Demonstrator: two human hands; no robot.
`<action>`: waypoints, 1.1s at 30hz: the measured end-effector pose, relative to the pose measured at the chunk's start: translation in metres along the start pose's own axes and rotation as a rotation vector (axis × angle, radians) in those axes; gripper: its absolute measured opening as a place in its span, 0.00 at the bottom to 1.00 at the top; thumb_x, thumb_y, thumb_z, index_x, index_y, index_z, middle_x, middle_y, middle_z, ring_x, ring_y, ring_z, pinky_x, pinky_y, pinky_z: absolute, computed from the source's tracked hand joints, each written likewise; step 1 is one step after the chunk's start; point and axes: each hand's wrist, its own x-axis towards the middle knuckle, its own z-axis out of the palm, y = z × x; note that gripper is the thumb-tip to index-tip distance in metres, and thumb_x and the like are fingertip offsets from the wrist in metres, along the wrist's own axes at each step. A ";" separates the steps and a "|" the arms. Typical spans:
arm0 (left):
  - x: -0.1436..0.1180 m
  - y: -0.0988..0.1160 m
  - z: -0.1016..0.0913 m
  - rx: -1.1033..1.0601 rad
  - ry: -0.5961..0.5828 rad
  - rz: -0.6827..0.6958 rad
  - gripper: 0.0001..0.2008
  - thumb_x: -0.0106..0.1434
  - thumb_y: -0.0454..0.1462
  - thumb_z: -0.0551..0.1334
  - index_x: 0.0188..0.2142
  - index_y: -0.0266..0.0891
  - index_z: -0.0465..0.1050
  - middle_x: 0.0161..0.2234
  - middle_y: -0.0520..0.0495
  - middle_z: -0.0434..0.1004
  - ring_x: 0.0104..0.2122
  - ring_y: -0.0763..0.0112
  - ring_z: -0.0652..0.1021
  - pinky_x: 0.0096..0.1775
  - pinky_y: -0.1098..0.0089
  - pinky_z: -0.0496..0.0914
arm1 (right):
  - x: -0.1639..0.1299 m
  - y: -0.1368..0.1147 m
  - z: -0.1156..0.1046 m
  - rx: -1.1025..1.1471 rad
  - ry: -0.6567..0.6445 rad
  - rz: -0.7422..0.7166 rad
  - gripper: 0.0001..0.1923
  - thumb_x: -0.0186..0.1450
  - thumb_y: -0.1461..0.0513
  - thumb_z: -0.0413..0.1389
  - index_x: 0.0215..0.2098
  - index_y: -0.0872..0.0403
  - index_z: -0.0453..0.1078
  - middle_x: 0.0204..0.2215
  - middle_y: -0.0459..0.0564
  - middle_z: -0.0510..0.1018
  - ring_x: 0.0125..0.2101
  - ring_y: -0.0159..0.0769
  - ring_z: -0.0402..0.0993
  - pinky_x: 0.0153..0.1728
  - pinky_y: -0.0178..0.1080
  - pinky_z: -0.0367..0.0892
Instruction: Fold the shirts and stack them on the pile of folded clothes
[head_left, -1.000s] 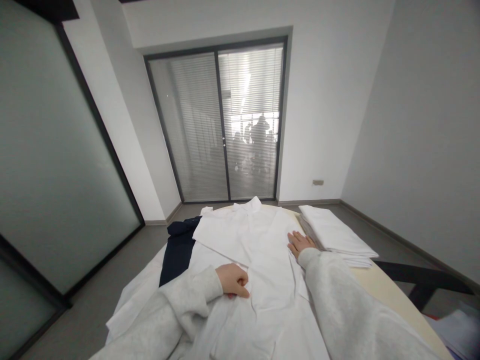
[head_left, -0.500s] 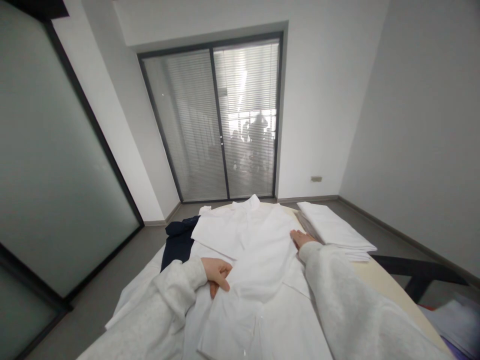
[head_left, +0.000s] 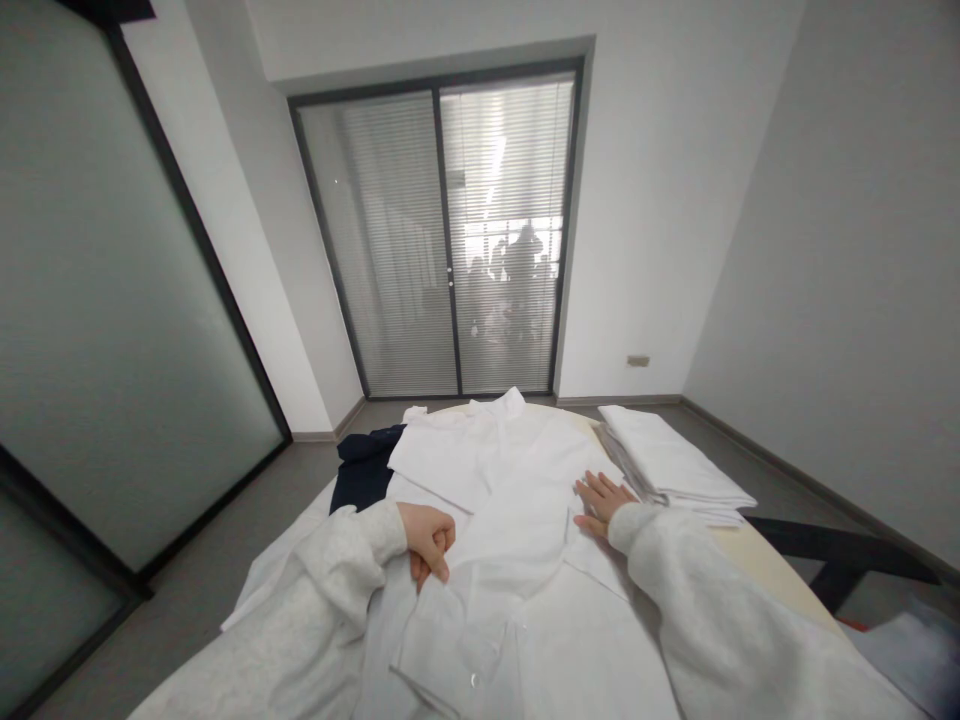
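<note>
— Left hand (head_left: 427, 540)?
— Curled shut on a fold of the white shirt (head_left: 517, 480), toward the table's left edge, thumb over the cloth.
— And the right hand (head_left: 600, 497)?
— Spread flat, palm down, pressing the shirt's right side, just beside the stack of folded white cloth (head_left: 667, 465) at the table's right edge.
— Whereabouts of the shirt itself?
— Laid out along the middle of the table (head_left: 757, 560), collar (head_left: 504, 405) toward the far end, hem toward the near edge. Left sleeve side already doubled over the front.
— Anything else round it?
— A dark garment (head_left: 360, 475) at the far left corner, partly under the shirt. More white cloth underneath, hanging over the left edge. Beyond, a glass door with blinds (head_left: 450, 240).
— Step in hand, then?
— Looks like folding the left side inward, with the right side pinned against sliding.
— Needs for the next move?
— Probably carrying the pinched fold across without dragging the layers beneath, keeping the edge straight, then smoothing flat before letting go. Hard to tell whether the buttons are done up.
</note>
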 end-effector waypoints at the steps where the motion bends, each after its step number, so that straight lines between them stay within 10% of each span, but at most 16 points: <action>1: -0.002 0.001 0.001 0.028 0.048 0.000 0.28 0.33 0.43 0.73 0.28 0.39 0.58 0.18 0.55 0.72 0.17 0.69 0.75 0.21 0.71 0.69 | -0.009 -0.003 -0.001 -0.006 -0.003 -0.031 0.38 0.56 0.45 0.50 0.60 0.52 0.53 0.62 0.58 0.48 0.60 0.53 0.42 0.55 0.56 0.47; 8: 0.000 0.015 0.013 0.271 0.125 -0.043 0.23 0.44 0.54 0.65 0.19 0.38 0.59 0.12 0.51 0.69 0.14 0.72 0.71 0.21 0.72 0.64 | -0.071 -0.035 -0.004 -0.072 0.077 -0.030 0.24 0.49 0.55 0.59 0.42 0.58 0.67 0.44 0.62 0.66 0.45 0.52 0.63 0.40 0.47 0.62; 16: -0.003 0.010 0.009 0.140 0.043 0.099 0.19 0.46 0.51 0.65 0.26 0.39 0.63 0.12 0.56 0.69 0.13 0.72 0.69 0.17 0.74 0.58 | -0.070 -0.033 -0.015 -0.191 0.061 -0.175 0.17 0.49 0.69 0.52 0.38 0.58 0.67 0.37 0.59 0.72 0.39 0.48 0.67 0.38 0.44 0.61; 25: 0.002 0.003 0.000 0.151 0.253 0.105 0.24 0.43 0.54 0.65 0.26 0.39 0.59 0.14 0.55 0.70 0.11 0.74 0.69 0.17 0.76 0.57 | -0.075 -0.022 -0.039 0.121 -0.044 -0.252 0.14 0.57 0.52 0.52 0.27 0.54 0.71 0.28 0.53 0.75 0.29 0.39 0.71 0.31 0.38 0.64; 29: 0.006 0.004 0.004 0.228 0.230 0.043 0.23 0.42 0.51 0.67 0.23 0.39 0.57 0.13 0.56 0.68 0.12 0.74 0.69 0.18 0.75 0.59 | -0.066 -0.036 -0.037 0.117 0.275 -0.343 0.24 0.61 0.49 0.45 0.46 0.54 0.70 0.48 0.60 0.71 0.47 0.47 0.66 0.48 0.48 0.59; 33: 0.000 -0.001 -0.009 0.238 0.398 0.100 0.19 0.45 0.49 0.66 0.25 0.39 0.62 0.15 0.55 0.69 0.14 0.74 0.70 0.20 0.74 0.61 | -0.063 -0.057 -0.007 0.091 0.179 -0.456 0.34 0.59 0.44 0.46 0.60 0.45 0.53 0.61 0.50 0.52 0.61 0.52 0.42 0.55 0.63 0.36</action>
